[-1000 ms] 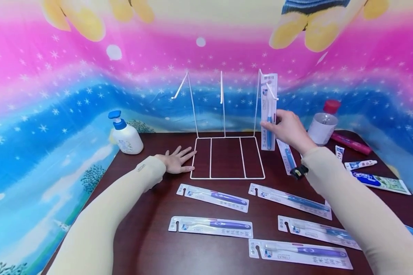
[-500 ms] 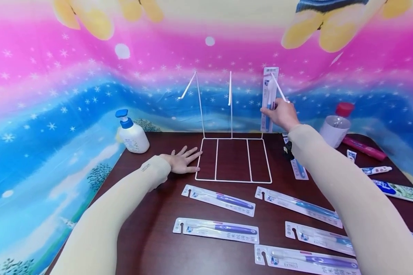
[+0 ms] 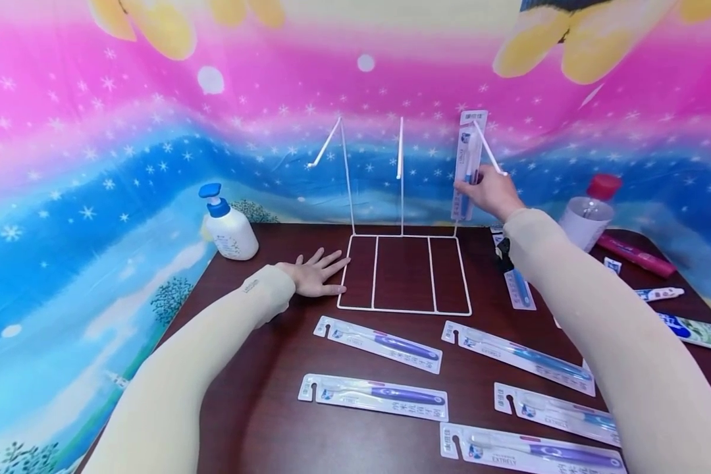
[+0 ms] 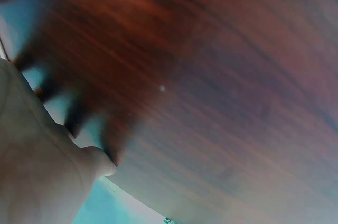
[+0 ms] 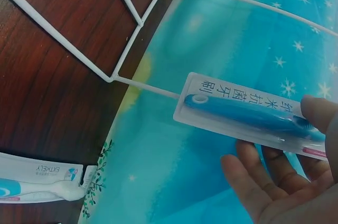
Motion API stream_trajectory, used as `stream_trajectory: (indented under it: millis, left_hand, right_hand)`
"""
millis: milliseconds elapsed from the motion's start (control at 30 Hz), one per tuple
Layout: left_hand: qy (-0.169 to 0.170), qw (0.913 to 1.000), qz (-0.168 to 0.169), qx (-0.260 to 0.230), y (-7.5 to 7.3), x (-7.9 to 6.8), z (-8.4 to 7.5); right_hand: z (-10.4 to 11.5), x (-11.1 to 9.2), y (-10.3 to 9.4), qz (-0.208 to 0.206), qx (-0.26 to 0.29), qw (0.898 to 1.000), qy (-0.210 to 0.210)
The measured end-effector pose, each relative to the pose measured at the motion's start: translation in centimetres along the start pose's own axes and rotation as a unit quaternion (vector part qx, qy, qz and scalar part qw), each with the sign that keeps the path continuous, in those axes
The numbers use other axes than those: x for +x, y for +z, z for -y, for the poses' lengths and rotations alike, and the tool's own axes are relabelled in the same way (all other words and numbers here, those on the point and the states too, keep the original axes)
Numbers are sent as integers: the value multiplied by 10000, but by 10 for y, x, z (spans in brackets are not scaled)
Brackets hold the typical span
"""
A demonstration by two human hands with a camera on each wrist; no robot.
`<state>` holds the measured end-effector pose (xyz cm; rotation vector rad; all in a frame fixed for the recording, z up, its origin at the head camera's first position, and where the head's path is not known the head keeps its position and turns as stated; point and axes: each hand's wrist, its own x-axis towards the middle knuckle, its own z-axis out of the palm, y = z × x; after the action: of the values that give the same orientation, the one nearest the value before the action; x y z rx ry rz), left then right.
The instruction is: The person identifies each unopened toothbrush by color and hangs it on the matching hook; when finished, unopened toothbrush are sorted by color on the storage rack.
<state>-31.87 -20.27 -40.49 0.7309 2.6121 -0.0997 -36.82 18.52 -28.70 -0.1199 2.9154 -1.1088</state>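
My right hand [image 3: 494, 189] pinches a packaged toothbrush [image 3: 469, 155] with a blue handle between thumb and fingers. The package stands upright against the right-hand post of a white wire rack [image 3: 403, 311]. The rack's right prong [image 3: 489, 148] crosses the top of the card, around its hanging slot. In the right wrist view the lower end of the toothbrush package [image 5: 237, 109] shows, thumb on one side and the other fingers spread below. Flat on the table with fingers spread, my left hand [image 3: 315, 275] touches the left edge of the rack's base. The middle and left prongs hold nothing.
Several packaged toothbrushes lie in front of the rack, including a purple one [image 3: 379, 343] and a blue one [image 3: 521, 359]. A white pump bottle [image 3: 232, 234] stands at left. At right are a red-capped bottle [image 3: 588, 216], a pink tube-shaped item [image 3: 636, 255] and toothpaste tubes.
My right hand has raised the packaged toothbrush and moved it back along the right prong to the rack's post. My left hand stays at the base. The head view has shifted slightly.
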Motion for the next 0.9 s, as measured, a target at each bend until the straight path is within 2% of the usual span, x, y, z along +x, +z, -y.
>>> stream_trajectory:
  millis: [133,300,400,533,600,700,800,900]
  left_hand:
    - [-9,10000,0,5,1,-1,0]
    - [23,9999,-27,-144,3,0,1]
    - [8,9997,-61,-236,4,3,3]
    - [-59,9997,-11,-230,5,6,3]
    - [-95,9998,37,-143,4,5,2]
    - [-115,9999,40,-83,1,3,-2]
    - [-72,10000,-23,-64,0,1,-2]
    - [-54,9999,-44,-76,0,1,-3]
  right_hand:
    - [-1,0,0,19,73,10000,15]
    - [-3,-2,-3,-199,208,9994,-191]
    - [-4,-7,-8,-262,300,9989,-265]
    - [-11,-20,-19,-249,196,9994,-100]
    - [-18,-29,-23,-157,-54,9999,11]
    - [-34,-41,-27,225,-544,9980,223]
    - [-57,-49,-23,705,-1273,9891,237]
    - [-80,-55,-10,1084,-1884,9754,357]
